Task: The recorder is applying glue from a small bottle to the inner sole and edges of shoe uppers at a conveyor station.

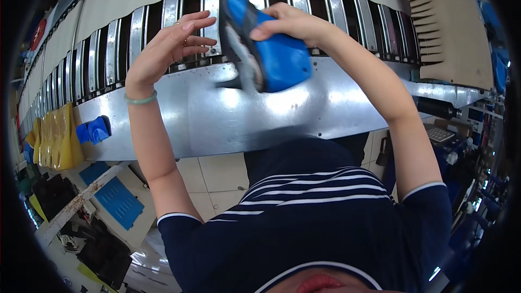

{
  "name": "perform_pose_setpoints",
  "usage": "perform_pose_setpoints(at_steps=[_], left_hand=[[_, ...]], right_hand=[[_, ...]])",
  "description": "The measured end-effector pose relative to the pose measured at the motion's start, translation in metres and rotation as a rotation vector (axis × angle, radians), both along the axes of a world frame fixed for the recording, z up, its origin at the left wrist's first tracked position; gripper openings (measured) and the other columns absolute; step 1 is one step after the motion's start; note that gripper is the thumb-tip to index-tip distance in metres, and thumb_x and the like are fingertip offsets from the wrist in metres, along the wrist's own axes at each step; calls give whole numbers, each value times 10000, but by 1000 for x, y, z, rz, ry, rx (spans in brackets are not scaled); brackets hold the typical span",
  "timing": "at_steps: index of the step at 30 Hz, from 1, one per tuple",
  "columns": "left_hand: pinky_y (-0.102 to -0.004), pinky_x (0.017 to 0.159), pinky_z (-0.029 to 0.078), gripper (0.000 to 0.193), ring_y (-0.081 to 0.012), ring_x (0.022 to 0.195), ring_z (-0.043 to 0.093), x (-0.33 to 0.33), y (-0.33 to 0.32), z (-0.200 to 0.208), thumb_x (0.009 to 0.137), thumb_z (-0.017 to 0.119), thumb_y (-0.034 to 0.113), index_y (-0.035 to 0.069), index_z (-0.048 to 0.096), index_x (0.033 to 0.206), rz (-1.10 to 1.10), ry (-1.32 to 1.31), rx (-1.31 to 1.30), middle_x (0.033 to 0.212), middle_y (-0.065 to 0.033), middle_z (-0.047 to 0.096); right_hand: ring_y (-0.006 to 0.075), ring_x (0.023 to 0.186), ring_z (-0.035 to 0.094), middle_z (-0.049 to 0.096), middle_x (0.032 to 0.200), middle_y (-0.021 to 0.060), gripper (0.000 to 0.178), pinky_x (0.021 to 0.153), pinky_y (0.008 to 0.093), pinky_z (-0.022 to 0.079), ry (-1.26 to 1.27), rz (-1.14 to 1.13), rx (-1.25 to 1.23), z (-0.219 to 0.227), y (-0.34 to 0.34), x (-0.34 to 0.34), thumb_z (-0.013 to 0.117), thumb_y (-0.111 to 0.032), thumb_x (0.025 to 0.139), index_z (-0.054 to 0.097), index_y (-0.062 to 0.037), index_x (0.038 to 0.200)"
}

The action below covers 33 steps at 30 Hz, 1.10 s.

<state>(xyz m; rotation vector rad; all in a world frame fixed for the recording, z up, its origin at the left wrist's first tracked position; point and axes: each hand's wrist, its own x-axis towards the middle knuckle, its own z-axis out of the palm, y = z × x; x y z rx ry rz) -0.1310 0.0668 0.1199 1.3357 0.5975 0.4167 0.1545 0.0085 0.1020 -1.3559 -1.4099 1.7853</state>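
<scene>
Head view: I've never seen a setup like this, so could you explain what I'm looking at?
There is no robot here, just a person's bare hands, seen from above by a wide camera worn on the head; its lens bends straight edges. The right hand grips a blue-and-black item, shoe-like but blurred. The left hand is open beside it. Below them runs a shiny metal ledge, with metal slats beyond. A small blue piece sits at the ledge's left end, near yellow plastic.
</scene>
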Motion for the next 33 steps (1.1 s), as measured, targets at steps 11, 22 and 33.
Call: perform_pose_setpoints(at_steps=[11,22,33], left_hand=[[-254,763,464,86,-141,903,603,19,-158,-67,909,581,45,-27,624,887,431,288,439,1010,-113,667],[-464,1104,306,302,-339,1335,399,123,-275,-100,859,634,72,15,566,1148,-279,125,812,1351,-181,499],[-519,1139,166,1059,-431,1413,177,173,-243,-29,578,868,429,108,341,1439,-402,-24,758,1535,-167,241]], right_hand=[[296,1068,600,552,1212,235,794,906,356,514,623,-881,-10,15,-295,152,672,-196,664,380,87,1346],[401,1029,618,514,1252,317,894,865,431,550,1142,-1031,-149,-34,-421,138,642,-206,609,312,99,1382],[300,1160,550,514,1308,203,819,1006,386,438,848,-723,-409,-72,-362,83,689,-196,656,380,51,1372]])
